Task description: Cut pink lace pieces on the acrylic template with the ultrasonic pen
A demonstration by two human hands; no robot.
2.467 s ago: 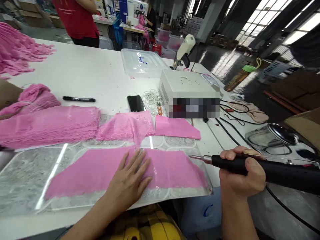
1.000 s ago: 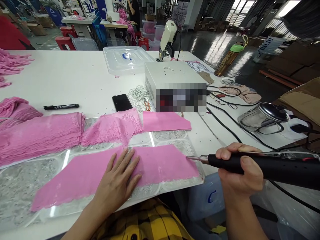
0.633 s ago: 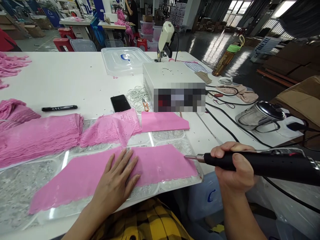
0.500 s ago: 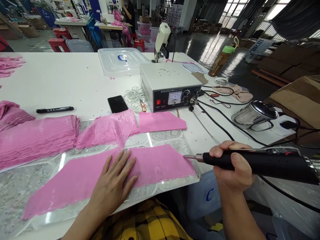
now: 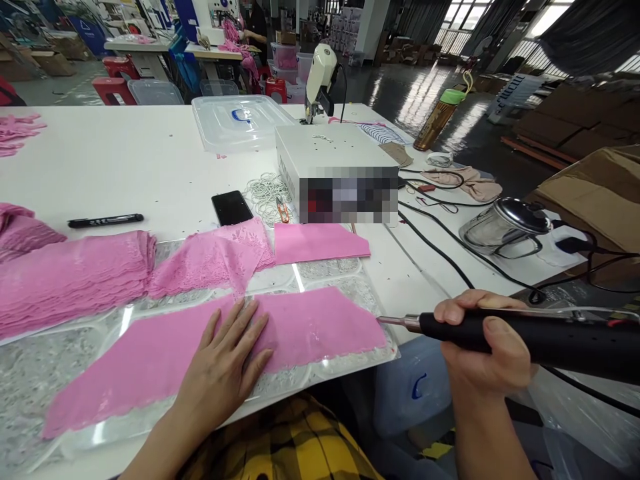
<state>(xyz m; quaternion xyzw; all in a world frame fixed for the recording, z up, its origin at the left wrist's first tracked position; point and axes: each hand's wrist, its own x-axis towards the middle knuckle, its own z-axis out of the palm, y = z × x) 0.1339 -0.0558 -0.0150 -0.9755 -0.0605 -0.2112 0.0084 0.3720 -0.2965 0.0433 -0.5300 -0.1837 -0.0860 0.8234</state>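
My left hand [image 5: 223,365] lies flat, fingers spread, on a long pink lace strip [image 5: 320,325] that covers a clear plastic template [image 5: 350,360] at the table's near edge. My right hand [image 5: 483,350] is wrapped round a black rod-shaped tool [image 5: 550,337] with a thin metal tip [image 5: 395,321]. The tip points left and hovers just off the strip's right end. A cable trails from the tool to the right.
Behind the strip lie a stack of pink lace [image 5: 75,273], a loose lace piece [image 5: 215,257] and a pink sheet [image 5: 320,241]. A white control box [image 5: 330,157], phone [image 5: 231,207], marker [image 5: 105,220], snips [image 5: 283,211], a lidded pot [image 5: 503,230] and cables sit farther back.
The view has swung slightly left. My right hand has drawn the tool a little to the right and down, off the strip's end. My left hand stays flat on the lace.
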